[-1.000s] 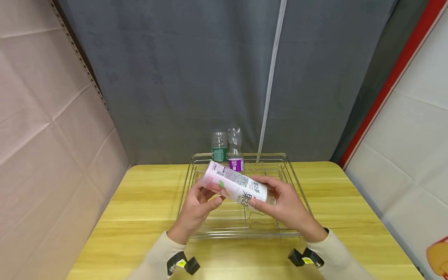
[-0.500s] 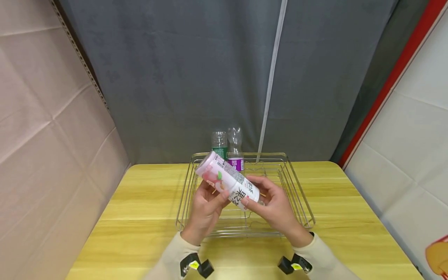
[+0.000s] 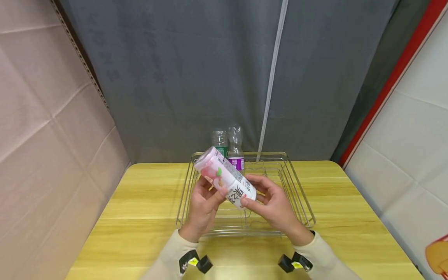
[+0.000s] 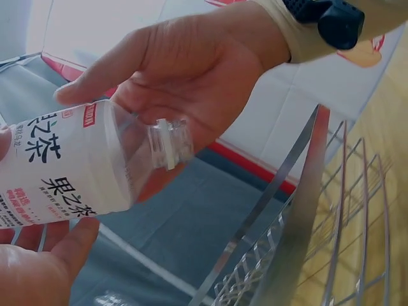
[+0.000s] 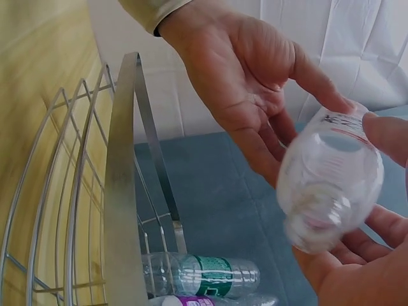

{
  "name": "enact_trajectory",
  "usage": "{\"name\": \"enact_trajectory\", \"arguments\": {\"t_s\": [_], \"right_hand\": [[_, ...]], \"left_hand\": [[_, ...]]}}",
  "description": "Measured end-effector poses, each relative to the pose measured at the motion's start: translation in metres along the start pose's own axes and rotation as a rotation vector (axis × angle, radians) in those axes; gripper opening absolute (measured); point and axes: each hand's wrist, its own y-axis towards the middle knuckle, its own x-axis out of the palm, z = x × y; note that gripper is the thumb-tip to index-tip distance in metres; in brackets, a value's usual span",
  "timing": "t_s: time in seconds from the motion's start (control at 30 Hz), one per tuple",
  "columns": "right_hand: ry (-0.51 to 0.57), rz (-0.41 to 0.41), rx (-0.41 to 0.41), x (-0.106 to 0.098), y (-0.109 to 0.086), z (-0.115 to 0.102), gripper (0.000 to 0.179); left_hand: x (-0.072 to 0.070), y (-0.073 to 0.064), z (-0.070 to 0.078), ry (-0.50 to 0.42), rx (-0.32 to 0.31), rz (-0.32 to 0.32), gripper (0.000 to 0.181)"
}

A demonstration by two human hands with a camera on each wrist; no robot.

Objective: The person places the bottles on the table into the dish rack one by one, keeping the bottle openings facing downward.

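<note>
Both hands hold a plastic drink bottle (image 3: 226, 177) with a pink and white label above the wire basket. It is tilted, base up to the left, neck down to the right. The left hand (image 3: 203, 208) grips the bottle around its middle, thumb on the label. The right hand (image 3: 274, 204) pinches the shoulder end between thumb and fingers. From the head the neck is hidden by the right hand; the left wrist view shows the clear threaded neck (image 4: 171, 143) without a cap, facing the right palm. In the right wrist view the bottle's clear shoulder (image 5: 331, 166) faces the camera.
The metal wire basket (image 3: 301, 190) stands on a wood-grain table (image 3: 147, 202). At its back are two clear bottles, one with a green label (image 3: 219, 137) and one with a purple label (image 3: 236, 164). A grey curtain (image 3: 175, 77) hangs behind.
The bottle has shifted left and tilted more steeply, its base rising. The left hand has moved from the base end toward the middle. The right hand has moved slightly left, hiding the neck.
</note>
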Motion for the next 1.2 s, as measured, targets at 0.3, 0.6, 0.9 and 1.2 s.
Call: {"name": "enact_trajectory", "arguments": {"t_s": [0.3, 0.6, 0.9, 1.2], "right_hand": [[-0.068, 0.025, -0.002, -0.02, -0.004, -0.003, 0.054], [-0.165, 0.053, 0.05, -0.048, -0.008, -0.006, 0.053], [-0.269, 0.104, 0.073, -0.076, -0.008, 0.002, 0.052], [-0.313, 0.137, 0.141, -0.1, -0.009, 0.013, 0.053]], "left_hand": [[-0.02, 0.008, 0.022, 0.12, 0.029, 0.011, 0.056], [-0.047, 0.025, 0.047, 0.257, 0.046, 0.103, 0.056], [-0.077, 0.05, 0.054, 0.477, -0.032, 0.18, 0.067], [-0.098, 0.079, 0.044, 0.644, -0.153, 0.209, 0.075]]}}
